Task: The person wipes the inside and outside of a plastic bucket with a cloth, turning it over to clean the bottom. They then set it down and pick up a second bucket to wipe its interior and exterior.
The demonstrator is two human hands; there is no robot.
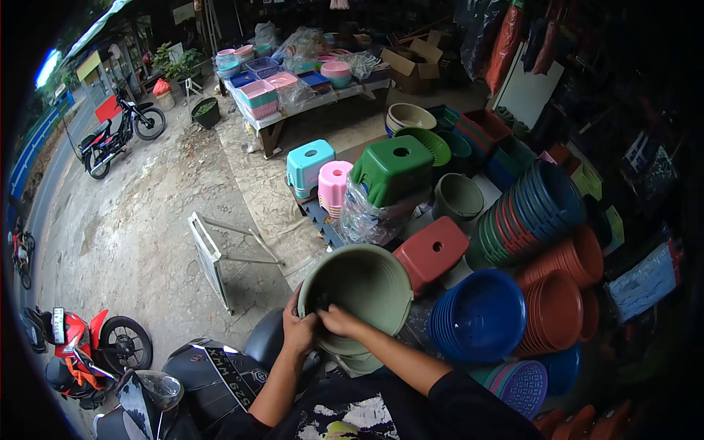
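Observation:
A large grey-green plastic bucket is tilted in front of me, its open mouth facing up toward me. The fingers of my left hand wrap round its left rim. My right hand reaches into the mouth, closed against the inner wall close to my left hand. A small dark patch shows by its fingers, and I cannot tell what they hold. Just right of the bucket sits a red-brown stool. Below it, the edge of another grey-green rim shows.
Nested blue buckets, red-brown buckets and a leaning stack of tubs stand to the right. Ahead are a green stool and a pink stool. A parked motorbike and a metal-framed stand are on the left.

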